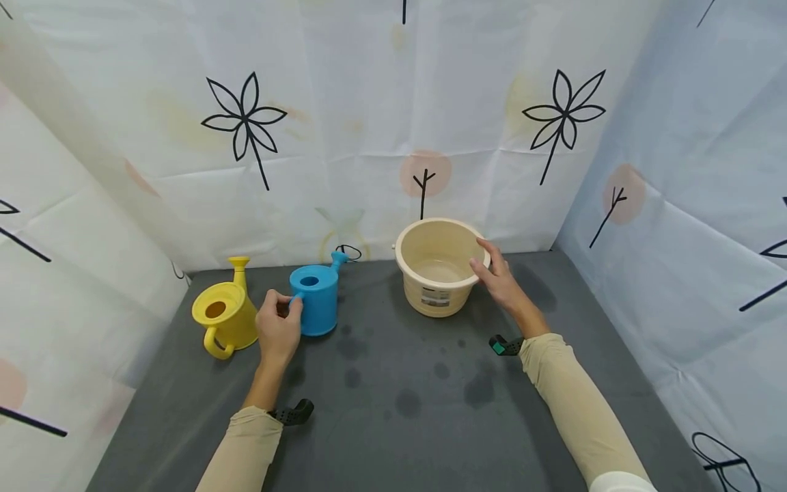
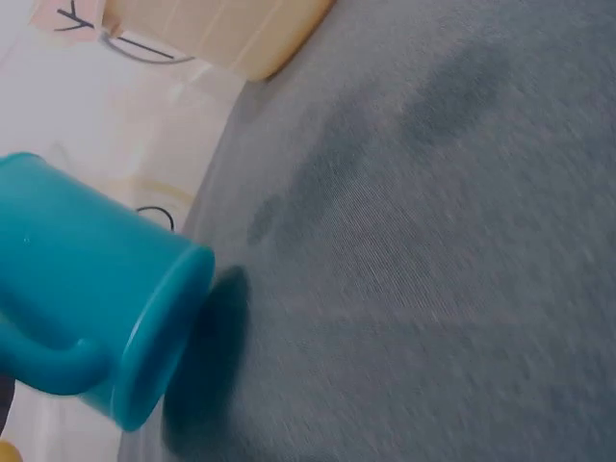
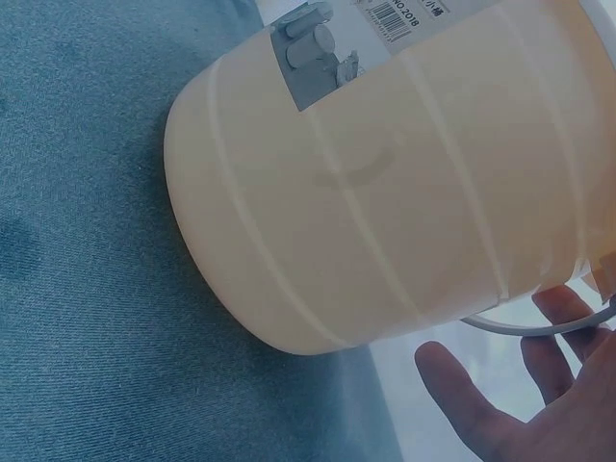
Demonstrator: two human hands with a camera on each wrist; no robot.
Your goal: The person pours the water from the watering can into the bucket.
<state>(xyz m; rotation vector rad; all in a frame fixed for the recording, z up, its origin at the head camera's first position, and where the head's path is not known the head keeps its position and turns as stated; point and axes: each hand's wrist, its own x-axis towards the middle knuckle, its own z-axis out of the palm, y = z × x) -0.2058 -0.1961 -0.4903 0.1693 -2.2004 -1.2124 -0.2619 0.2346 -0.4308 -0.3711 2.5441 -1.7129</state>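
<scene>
My left hand [image 1: 279,328] pinches the handle of a blue watering can [image 1: 321,307]. The can stands upright, its spout pointing to the back right. In the left wrist view the base of the blue can [image 2: 106,279] shows with a dark shadow beside it on the cloth. My right hand [image 1: 503,280] is at the right rim of a cream bucket [image 1: 438,301], fingers spread and thumb apart from the wall. The right wrist view shows the bucket [image 3: 366,192] with a thin bail handle [image 3: 539,329] passing by the fingers [image 3: 551,371].
A yellow watering can [image 1: 236,318] stands left of the blue one, handle toward me. Dark wet spots [image 1: 408,403] mark the grey cloth-covered table [image 1: 381,451]. White printed fabric walls [image 1: 356,137] enclose the back and both sides.
</scene>
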